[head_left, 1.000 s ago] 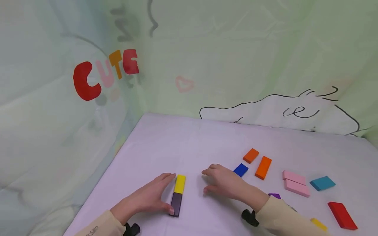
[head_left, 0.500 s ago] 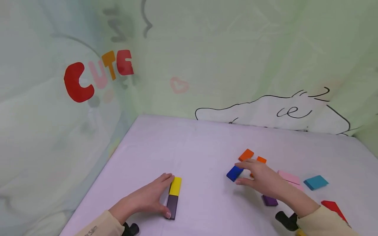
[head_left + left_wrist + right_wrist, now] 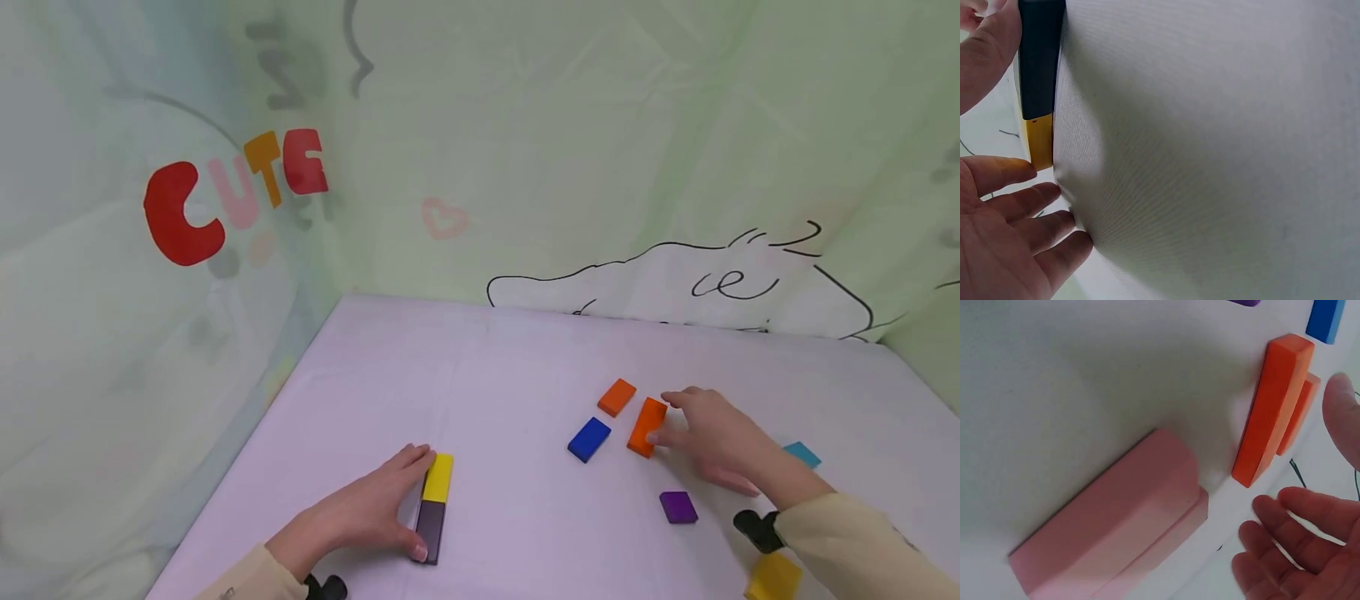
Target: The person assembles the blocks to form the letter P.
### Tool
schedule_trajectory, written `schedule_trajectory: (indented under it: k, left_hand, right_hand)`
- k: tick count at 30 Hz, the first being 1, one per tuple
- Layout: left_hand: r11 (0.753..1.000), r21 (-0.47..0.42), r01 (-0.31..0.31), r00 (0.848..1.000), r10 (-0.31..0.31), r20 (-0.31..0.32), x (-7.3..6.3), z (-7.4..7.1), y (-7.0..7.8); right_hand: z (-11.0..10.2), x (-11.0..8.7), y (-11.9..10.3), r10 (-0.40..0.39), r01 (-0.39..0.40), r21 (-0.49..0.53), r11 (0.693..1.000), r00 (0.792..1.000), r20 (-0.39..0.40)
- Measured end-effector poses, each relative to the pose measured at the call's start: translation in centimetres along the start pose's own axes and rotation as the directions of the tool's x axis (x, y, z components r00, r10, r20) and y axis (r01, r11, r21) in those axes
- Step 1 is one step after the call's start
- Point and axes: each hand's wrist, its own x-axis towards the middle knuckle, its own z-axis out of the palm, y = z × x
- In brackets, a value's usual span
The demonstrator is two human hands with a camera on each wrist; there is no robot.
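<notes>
My left hand (image 3: pixel 356 510), fingers extended, touches both ends of the finished-looking row: one dark block (image 3: pixel 431 532), one yellow block (image 3: pixel 438 478). Apparently left to place: one blue block (image 3: pixel 589 439), two orange blocks (image 3: pixel 647 427), one purple block (image 3: pixel 678 507). My right hand (image 3: pixel 716 433), parted and unloaded, is just beside the orange. Then: two pink blocks (image 3: pixel 1110 512), one second yellow block (image 3: pixel 772 577), one teal block (image 3: pixel 803 454).

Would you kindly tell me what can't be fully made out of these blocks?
- Pink blocks: head view, mostly hidden by the right hand.
- Teal block: head view, partly covered by the right forearm.
- Dark block: left wrist view, cut off by the top edge.
- Purple block: right wrist view, mostly beyond the top edge.
</notes>
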Motion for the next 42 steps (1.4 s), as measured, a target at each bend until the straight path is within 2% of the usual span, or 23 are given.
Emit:
schedule_trajectory:
  k: [3, 8, 31, 36, 42]
  left_hand:
    - [1.0, 0.002, 0.001, 1.0, -0.001, -0.003, -0.1, 0.0, 0.0]
    - [1.0, -0.002, -0.001, 1.0, 0.001, -0.007, -0.2, -0.1, 0.1]
    - [1.0, -0.001, -0.016, 1.0, 0.016, -0.007, -0.1, 0.1, 0.0]
    - [1.0, 0.004, -0.012, 1.0, 0.012, -0.007, -0.2, 0.0, 0.2]
    - [1.0, 0.006, -0.02, 1.0, 0.02, -0.007, -0.3, -0.1, 0.2]
  right_hand:
    - [0.3, 0.5, -0.3, 0.026, -0.023, -0.071, 0.997, 0.999, 0.038]
    - [0.4, 0.7, -0.7, 0.035, -0.029, -0.138, 0.99, 0.999, 0.037]
    - [0.8, 0.9, -0.5, 0.016, -0.01, -0.119, 0.993, 0.999, 0.044]
    - [1.1, 0.7, -1.2, 0.045, -0.039, -0.1, 0.994, 0.997, 0.058]
    - [2.1, 0.0, -2.4, 0.022, -0.016, -0.131, 0.991, 0.999, 0.047]
